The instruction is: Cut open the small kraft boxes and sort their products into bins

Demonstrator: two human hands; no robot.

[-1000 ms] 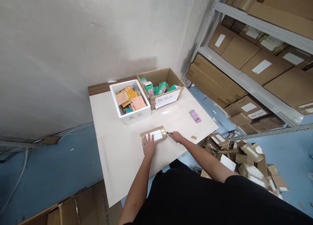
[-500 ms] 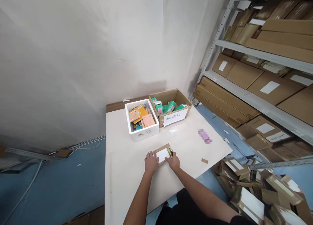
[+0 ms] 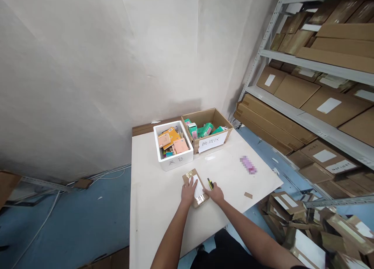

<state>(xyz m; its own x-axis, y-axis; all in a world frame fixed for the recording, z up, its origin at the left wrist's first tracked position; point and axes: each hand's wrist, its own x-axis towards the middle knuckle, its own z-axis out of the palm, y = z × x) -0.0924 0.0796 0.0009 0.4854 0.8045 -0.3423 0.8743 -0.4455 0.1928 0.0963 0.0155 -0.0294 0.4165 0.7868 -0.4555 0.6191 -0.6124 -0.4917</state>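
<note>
A small flat cardboard box (image 3: 190, 176) with a white label and strips of clear tape lies on the white table (image 3: 154, 216). My left hand (image 3: 188, 192) rests on it with its fingers spread over the label. At the box's right edge, my right hand (image 3: 215, 192) is closed around a yellow-and-black utility knife (image 3: 210, 183), which points up and away; its blade is too small to make out. The fingertips of that hand reach the box's side.
Behind the box stand a white foam box (image 3: 175, 162) of small packets and a cardboard carton (image 3: 226, 133) of green packs. A pixelated purple item (image 3: 248, 165) and a cardboard scrap (image 3: 248, 195) lie to the right. Shelves (image 3: 295, 109) and piled cartons (image 3: 304, 245) flank the table.
The cardboard box has turned, so its long side now runs away from me. Both hands have shifted with it, and the knife has come off the box to its right.
</note>
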